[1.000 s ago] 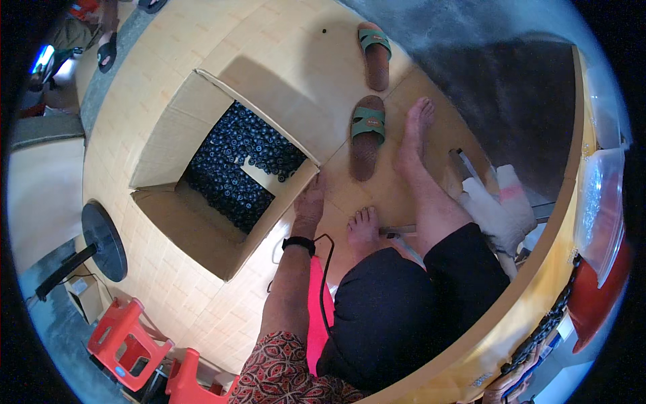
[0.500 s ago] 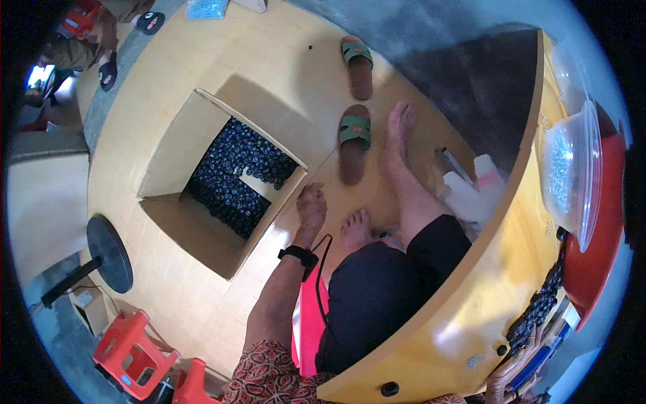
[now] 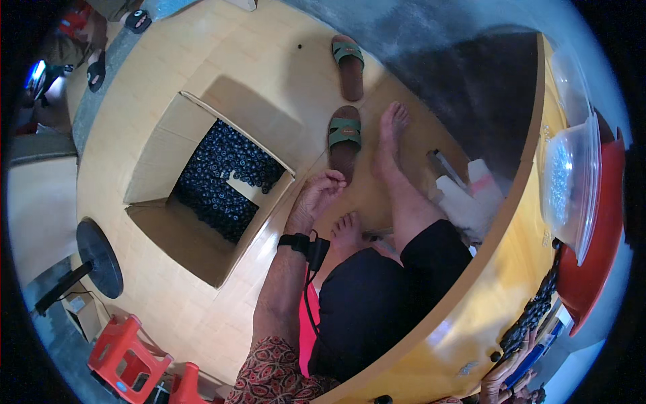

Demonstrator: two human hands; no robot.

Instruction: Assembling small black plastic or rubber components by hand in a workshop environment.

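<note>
My left hand [image 3: 315,200] is off the table, between the cardboard box [image 3: 165,232] and a green-strapped slipper [image 3: 344,131]. Its fingers are bent, the tips pressed together; whatever they may hold is too small to make out. A black band [image 3: 294,242] with a small device and cable circles that wrist. Inside the box lie many small round black parts [image 3: 219,185]. At the lower right my right hand [image 3: 505,372] rests on the yellow tabletop [image 3: 431,360], fingers stretched along a heap of small black parts [image 3: 529,316]. The picture's rim partly hides this hand.
A clear plastic tub [image 3: 568,185] of small shiny pieces and a red basin [image 3: 602,229] stand along the table's far right. On the floor are red stools [image 3: 128,360], a round black base [image 3: 99,258] and white packaging [image 3: 471,198]. Another person's feet show at the upper left.
My left hand has risen from beside the box, turned toward the right, and its fingers have come together. My right hand stays at the black heap. The view has shifted slightly.
</note>
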